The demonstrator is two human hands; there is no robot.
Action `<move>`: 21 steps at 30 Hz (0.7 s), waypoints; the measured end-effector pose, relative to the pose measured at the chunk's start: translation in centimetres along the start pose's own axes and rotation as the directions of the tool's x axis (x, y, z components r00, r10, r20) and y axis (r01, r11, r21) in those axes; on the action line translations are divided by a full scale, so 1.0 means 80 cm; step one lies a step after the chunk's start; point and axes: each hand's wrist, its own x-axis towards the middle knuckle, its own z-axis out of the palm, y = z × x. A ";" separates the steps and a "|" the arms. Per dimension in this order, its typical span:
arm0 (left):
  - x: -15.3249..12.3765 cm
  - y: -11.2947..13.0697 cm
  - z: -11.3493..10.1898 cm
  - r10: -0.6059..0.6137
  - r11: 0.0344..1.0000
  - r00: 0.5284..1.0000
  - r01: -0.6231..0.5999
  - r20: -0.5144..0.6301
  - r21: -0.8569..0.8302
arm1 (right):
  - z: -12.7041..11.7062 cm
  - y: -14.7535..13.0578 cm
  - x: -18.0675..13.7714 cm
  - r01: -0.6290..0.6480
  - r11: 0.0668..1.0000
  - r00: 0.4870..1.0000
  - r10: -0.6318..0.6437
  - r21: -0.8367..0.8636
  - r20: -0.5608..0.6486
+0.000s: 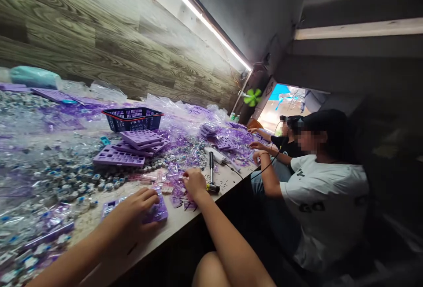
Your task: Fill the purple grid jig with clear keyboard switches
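Note:
A purple panel with square openings (161, 210) lies at the table's front edge. My left hand (139, 207) rests over it, fingers bent across the top and thumb along the near side. Just right of it, my right hand (194, 181) reaches to a heap of clear purple plastic pieces (178, 190), fingertips pinched together; what they hold is too small to make out. Small pale blocks (167, 189) lie between the two hands. A hammer (212, 168) with a dark handle and yellowish head lies beyond my right hand.
Stacked purple panels (119, 155) and a dark basket with a red rim (132, 119) stand further back. Small white-and-blue parts (66, 172) cover the left. A white corded tool (216, 156) lies by the hammer. Two people sit along the right, the nearer in a white shirt (324, 199).

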 end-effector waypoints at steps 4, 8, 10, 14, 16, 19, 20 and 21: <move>0.000 -0.002 0.004 -0.001 1.000 1.000 0.001 0.011 0.008 | 0.003 -0.002 0.001 -0.027 0.999 0.999 0.027 -0.021 -0.020; 0.000 -0.001 0.002 0.009 1.000 1.000 -0.009 0.008 -0.003 | 0.001 -0.001 0.001 -0.019 1.000 0.999 0.019 0.010 -0.046; 0.000 -0.001 0.000 0.021 1.000 1.000 -0.021 -0.001 -0.014 | -0.001 -0.001 0.001 -0.014 0.999 0.998 0.016 0.038 -0.056; 0.001 -0.007 0.002 0.070 0.997 0.997 -0.071 -0.042 -0.030 | -0.005 -0.003 0.002 0.001 0.995 0.998 0.004 0.097 -0.058; 0.001 -0.009 0.006 0.121 0.992 0.990 -0.123 -0.075 -0.020 | -0.006 -0.004 0.001 0.002 0.993 0.998 0.005 0.119 -0.056; -0.002 -0.009 0.012 0.183 0.983 0.979 -0.183 -0.089 0.010 | -0.007 -0.003 -0.004 -0.007 0.989 0.999 0.014 0.145 -0.050; -0.004 -0.008 0.012 0.184 0.983 0.981 -0.183 -0.070 0.018 | -0.007 -0.002 -0.005 -0.004 0.988 0.999 0.011 0.153 -0.045; -0.005 -0.007 0.012 0.175 0.984 0.983 -0.174 -0.049 0.023 | -0.005 0.000 -0.006 -0.004 0.988 0.999 0.010 0.157 -0.037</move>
